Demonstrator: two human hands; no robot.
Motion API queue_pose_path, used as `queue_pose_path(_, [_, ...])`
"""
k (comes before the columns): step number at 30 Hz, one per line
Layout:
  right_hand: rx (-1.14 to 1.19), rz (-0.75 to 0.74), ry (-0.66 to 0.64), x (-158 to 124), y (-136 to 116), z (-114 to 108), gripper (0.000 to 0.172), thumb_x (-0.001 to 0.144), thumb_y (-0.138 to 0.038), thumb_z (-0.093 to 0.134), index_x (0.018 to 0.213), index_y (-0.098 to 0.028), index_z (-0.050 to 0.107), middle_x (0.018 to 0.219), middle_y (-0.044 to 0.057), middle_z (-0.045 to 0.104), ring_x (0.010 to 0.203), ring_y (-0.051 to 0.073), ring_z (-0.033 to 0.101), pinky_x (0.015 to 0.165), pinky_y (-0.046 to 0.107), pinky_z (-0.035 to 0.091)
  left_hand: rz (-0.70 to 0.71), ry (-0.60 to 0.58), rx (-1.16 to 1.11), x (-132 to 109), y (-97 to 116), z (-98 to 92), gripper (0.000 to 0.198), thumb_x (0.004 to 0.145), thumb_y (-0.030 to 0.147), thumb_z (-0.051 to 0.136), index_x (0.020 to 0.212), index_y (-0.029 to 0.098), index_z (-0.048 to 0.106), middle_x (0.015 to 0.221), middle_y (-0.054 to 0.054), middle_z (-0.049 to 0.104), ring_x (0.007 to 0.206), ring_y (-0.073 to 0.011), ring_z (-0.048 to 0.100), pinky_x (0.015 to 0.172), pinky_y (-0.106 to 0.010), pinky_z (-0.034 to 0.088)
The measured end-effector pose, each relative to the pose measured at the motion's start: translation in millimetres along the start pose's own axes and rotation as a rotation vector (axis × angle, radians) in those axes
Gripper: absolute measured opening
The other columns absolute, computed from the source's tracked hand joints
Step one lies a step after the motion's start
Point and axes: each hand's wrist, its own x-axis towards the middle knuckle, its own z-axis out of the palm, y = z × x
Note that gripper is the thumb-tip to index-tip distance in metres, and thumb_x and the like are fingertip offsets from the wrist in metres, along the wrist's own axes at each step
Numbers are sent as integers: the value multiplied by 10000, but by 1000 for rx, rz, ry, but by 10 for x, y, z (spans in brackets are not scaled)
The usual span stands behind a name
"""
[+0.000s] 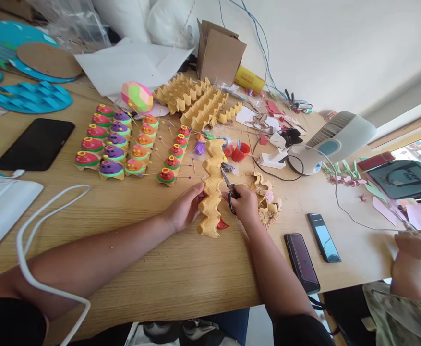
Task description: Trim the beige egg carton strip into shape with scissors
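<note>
A strip of yellow egg carton (212, 192) is held up over the table, its scalloped edges running away from me. My left hand (188, 207) grips its left side, fingers partly hidden behind it. In my right hand (245, 204) are black-handled scissors (232, 189), their blades pointing up along the strip's right edge. Whether the blades touch the carton I cannot tell. Beneath the strip a red piece (222, 224) shows in part. Beside my right hand lies a heap of carton scraps (268, 199).
Rows of painted egg-cup caterpillars (114, 153) stand left of centre, more egg carton (203, 103) behind. Two phones (302, 263) lie to the right, near a white fan (334, 139). A white cable (25, 259) loops over my left arm. Another person's hands (414, 247) are at far right.
</note>
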Motion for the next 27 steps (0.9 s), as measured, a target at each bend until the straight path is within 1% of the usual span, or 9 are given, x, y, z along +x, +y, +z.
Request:
queue_pose_path(6, [31, 31, -22, -10, -7, 4, 550, 832, -673, 634, 608, -244, 373, 596, -13, 486, 580, 147, 402, 576, 290, 265, 6, 1, -15, 8, -15, 1, 416, 835, 566, 811, 985, 191, 711, 823, -33, 734, 802, -224, 738, 672, -298, 587])
queue_pose_path(11, [80, 58, -58, -14, -16, -2, 546, 819, -663, 646, 595, -241, 380, 579, -28, 445, 573, 137, 374, 566, 287, 259, 19, 6, 5, 9, -22, -1, 434, 816, 585, 822, 985, 199, 720, 825, -28, 732, 815, -213, 727, 680, -284, 583])
queue_pose_path(15, [224, 70, -150, -9, -37, 3, 540, 807, -667, 661, 590, -236, 419, 578, -39, 394, 580, 135, 373, 556, 277, 270, 14, 13, 20, 3, -23, 1, 473, 798, 605, 832, 1011, 195, 732, 839, -33, 730, 786, -196, 705, 674, -275, 577])
queue_pose_path(18, [338, 70, -204, -10, -43, 9, 524, 805, -665, 677, 603, -227, 471, 598, -36, 405, 592, 134, 386, 557, 270, 297, 11, 6, 22, 1, -26, -1, 479, 802, 603, 830, 1032, 194, 735, 866, -41, 730, 775, -194, 698, 677, -283, 578])
queue_pose_path(24, [390, 99, -139, -17, 11, 7, 505, 801, -675, 696, 645, -220, 540, 621, -33, 444, 607, 138, 401, 562, 266, 319, 7, -3, 32, -5, -32, -9, 459, 819, 606, 814, 1036, 211, 728, 874, -39, 722, 844, -214, 711, 707, -294, 582])
queue_pose_path(27, [409, 93, -174, -23, 32, 9, 513, 793, -695, 704, 669, -214, 575, 616, -37, 443, 595, 133, 391, 559, 266, 309, 6, 8, 30, -11, -28, 1, 452, 819, 596, 816, 1023, 204, 725, 900, -47, 730, 848, -216, 716, 700, -291, 580])
